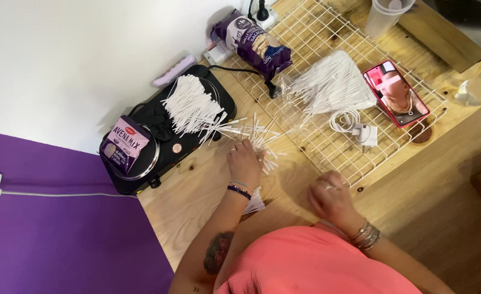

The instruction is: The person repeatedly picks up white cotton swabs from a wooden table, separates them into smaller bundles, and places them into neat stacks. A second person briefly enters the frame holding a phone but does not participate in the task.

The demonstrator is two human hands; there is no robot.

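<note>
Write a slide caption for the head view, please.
Left hand reaches into loose thin white paper sticks on the pale wooden table; right hand rests nearby.

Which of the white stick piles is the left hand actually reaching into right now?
The small loose scatter on the wooden table, right at the left hand. The bigger pile lies on the black hotplate, and the fanned bundle on the wire rack; neither is touched.

Thin white sticks (257, 139) scattered loose on wood tabletop.
</note>
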